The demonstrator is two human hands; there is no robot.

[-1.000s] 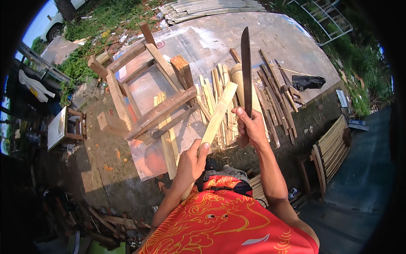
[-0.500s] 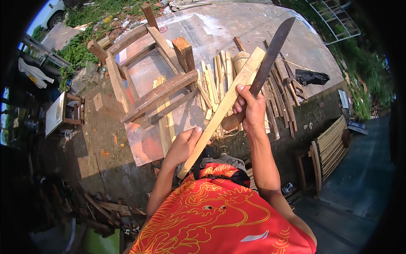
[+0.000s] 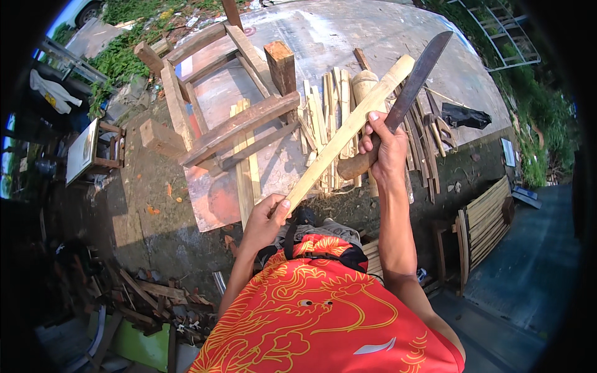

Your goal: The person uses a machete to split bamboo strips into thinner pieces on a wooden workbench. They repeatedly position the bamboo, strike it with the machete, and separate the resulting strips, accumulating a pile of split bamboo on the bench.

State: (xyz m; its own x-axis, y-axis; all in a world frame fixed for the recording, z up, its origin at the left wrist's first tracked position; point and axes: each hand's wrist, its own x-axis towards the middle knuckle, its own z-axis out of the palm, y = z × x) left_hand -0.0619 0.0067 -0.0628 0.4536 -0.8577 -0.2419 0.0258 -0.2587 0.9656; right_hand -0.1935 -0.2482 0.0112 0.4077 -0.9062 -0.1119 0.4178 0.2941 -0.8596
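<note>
My left hand (image 3: pixel 266 219) grips the near end of a long pale bamboo strip (image 3: pixel 348 129) that slants up to the right. My right hand (image 3: pixel 380 144) holds the handle of a long dark machete (image 3: pixel 415 79), its blade lying along the far part of the strip and pointing up right. Under both lies a spread of split bamboo strips (image 3: pixel 323 105) and a round log block (image 3: pixel 362 84) on a concrete slab.
A rough wooden frame (image 3: pixel 236 118) of beams lies on the slab at left, with a square post (image 3: pixel 281 63) upright. More strips and a black bag (image 3: pixel 465 115) lie right. Stacked slats (image 3: pixel 485 214) stand at right, scrap wood (image 3: pixel 149 295) at lower left.
The machete swung from upright to slanting right, down against the bamboo strip. The strip has been raised and stretched out longer toward the upper right.
</note>
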